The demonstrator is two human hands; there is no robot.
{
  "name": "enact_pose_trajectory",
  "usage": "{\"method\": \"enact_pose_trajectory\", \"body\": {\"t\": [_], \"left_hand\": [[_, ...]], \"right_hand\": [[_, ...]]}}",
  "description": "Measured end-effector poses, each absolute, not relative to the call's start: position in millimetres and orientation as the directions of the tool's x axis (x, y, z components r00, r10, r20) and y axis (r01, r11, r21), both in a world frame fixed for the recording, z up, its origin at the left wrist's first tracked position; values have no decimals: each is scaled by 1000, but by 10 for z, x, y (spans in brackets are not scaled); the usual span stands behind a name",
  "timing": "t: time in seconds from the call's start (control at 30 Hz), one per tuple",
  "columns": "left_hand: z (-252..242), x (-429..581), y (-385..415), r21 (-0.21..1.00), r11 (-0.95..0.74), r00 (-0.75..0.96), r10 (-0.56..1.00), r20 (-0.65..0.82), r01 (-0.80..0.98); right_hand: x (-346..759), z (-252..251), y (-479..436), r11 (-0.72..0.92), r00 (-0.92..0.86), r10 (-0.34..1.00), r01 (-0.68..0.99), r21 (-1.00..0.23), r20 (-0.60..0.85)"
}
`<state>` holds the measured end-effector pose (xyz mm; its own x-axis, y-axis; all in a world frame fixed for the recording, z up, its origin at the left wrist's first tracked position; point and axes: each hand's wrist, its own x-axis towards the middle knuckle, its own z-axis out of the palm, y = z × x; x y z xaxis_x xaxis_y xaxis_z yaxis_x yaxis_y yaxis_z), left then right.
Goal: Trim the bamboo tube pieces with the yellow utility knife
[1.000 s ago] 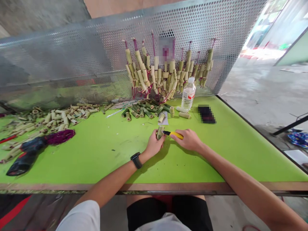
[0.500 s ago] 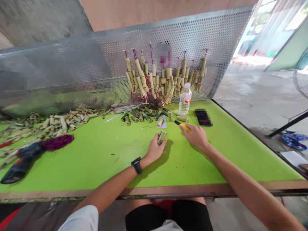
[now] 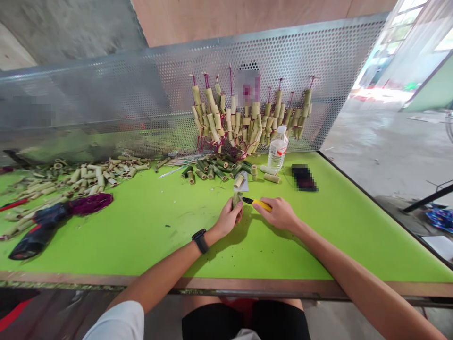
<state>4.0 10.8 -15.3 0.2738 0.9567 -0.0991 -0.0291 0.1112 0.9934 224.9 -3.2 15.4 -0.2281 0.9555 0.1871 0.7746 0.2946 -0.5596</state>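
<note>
My left hand (image 3: 228, 218), with a black watch on the wrist, is closed round a short bamboo piece (image 3: 236, 200) held upright above the green table. In my right hand (image 3: 281, 215) is a yellow and black utility knife (image 3: 261, 205), its tip pointing left at the bamboo piece. Tip and bamboo meet or nearly meet; I cannot tell if they touch. Just beyond the hands, a pale bamboo piece (image 3: 239, 181) lies on a white paper. Green bamboo pieces (image 3: 215, 169) are heaped behind it.
A water bottle (image 3: 278, 150) and a dark phone (image 3: 304, 178) stand and lie at the right. Strung bamboo (image 3: 214, 113) hangs on the perforated metal panel (image 3: 170, 89). At the left are cut bamboo pieces (image 3: 95, 177), purple cord (image 3: 92, 204) and a power drill (image 3: 40, 231).
My right hand has brought the knife left and down, up to the bamboo piece in my left hand. The whole view has shifted slightly.
</note>
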Motion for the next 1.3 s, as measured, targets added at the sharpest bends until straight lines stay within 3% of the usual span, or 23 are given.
{"method": "enact_pose_trajectory", "body": {"t": [0.2, 0.43, 0.57, 0.67, 0.77, 0.87, 1.03, 1.3], "left_hand": [[-208, 35, 113, 994, 16, 207, 978, -38, 108], [-131, 35, 43, 927, -128, 158, 984, 76, 352], [-106, 30, -19, 911, -140, 179, 981, 74, 388], [-122, 20, -64, 916, -186, 241, 965, 103, 355], [-156, 18, -45, 946, -155, 249, 965, 83, 286], [-188, 29, 27, 970, -84, 201, 979, 37, 229], [-195, 44, 82, 987, -58, 179, 983, 30, 151], [-178, 28, 68, 962, -91, 188, 981, 42, 258]], "right_hand": [[2185, 113, -45, 300, -282, 951, 740, -602, 127], [2125, 89, -96, 264, -216, 965, 806, -529, 151], [2165, 61, -14, 209, -152, 976, 840, -500, 153], [2323, 82, 110, 41, 28, 992, 856, -516, 125], [2431, 121, 151, 27, 105, 971, 846, -532, 217], [2367, 139, 79, 125, 21, 967, 831, -542, 255], [2177, 95, -53, 285, -229, 959, 772, -568, 169], [2168, 76, -54, 287, -261, 957, 770, -570, 128]]}}
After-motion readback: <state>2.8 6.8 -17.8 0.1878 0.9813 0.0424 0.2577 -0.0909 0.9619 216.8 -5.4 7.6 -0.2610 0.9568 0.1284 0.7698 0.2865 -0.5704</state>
